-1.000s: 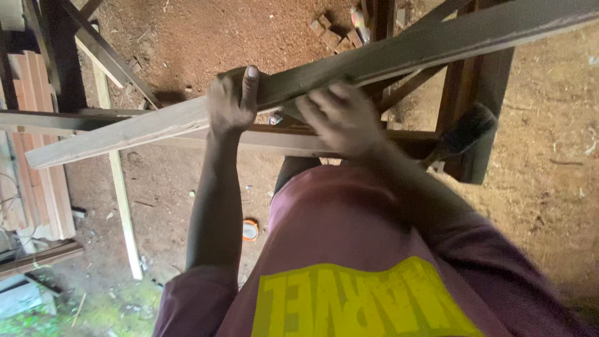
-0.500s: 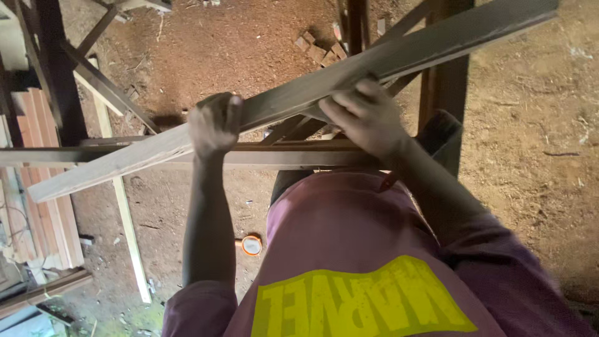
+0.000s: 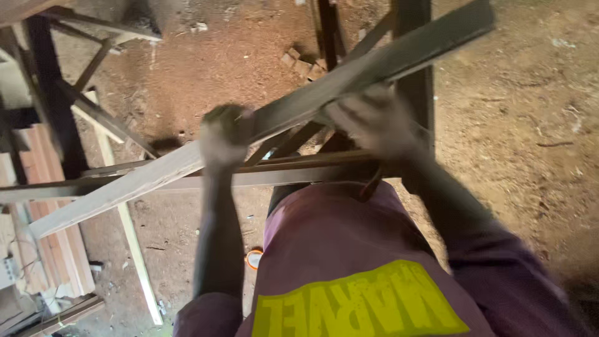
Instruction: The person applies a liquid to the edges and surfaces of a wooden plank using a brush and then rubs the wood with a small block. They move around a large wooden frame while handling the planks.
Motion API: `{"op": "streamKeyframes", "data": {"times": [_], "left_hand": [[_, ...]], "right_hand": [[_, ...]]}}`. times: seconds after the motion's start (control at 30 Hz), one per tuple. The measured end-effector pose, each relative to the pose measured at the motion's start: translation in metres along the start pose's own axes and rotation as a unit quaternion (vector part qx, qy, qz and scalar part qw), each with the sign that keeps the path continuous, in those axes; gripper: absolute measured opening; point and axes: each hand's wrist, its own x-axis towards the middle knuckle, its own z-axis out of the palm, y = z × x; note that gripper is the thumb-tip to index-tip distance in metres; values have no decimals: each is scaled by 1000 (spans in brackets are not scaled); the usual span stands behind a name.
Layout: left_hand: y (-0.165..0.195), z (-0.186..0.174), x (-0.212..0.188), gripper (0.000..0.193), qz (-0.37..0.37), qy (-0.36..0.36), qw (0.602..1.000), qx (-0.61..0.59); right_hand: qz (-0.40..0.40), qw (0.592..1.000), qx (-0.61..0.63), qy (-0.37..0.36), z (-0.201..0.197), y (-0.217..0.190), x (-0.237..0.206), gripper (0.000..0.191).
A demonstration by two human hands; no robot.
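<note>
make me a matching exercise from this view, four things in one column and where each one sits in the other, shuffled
Things:
1. long pale wooden plank
2. small round orange-rimmed object
3. stack of reddish wooden boards
4. pile of small brick pieces

Places:
A. on the dirt ground at the top, middle of the view
B. at the left edge
C. gripped by the left hand and right hand
D. on the ground between the left forearm and the purple shirt

Pairs: 1-C, 2-D, 3-B, 4-A

Floor point(image 3: 524, 125): bare reddish-brown dirt, sunlit at right
Left side: stacked pale planks point(image 3: 56, 249)
Frame: dark timber posts point(image 3: 53, 106)
</note>
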Motion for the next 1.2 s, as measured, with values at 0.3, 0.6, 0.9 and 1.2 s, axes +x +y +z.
{"op": "streamKeyframes", "data": {"times": [0.3,0.6,0.9,1.2], "left_hand": [[57,71,60,46,-42,-76,991,105],[60,67,61,65,91,20,991,97],[67,59,70,71,-22,-122,986,109],[66,62,71,76,-30,-126,986,104]], "right_hand": [[85,985,-142,57,-123,80,19,12],[8,1000,10,23,-83,82,-4,6],[-11,990,-134,34,-122,97,8,12],[-27,989,-146,21,-120,103,4,12]]}}
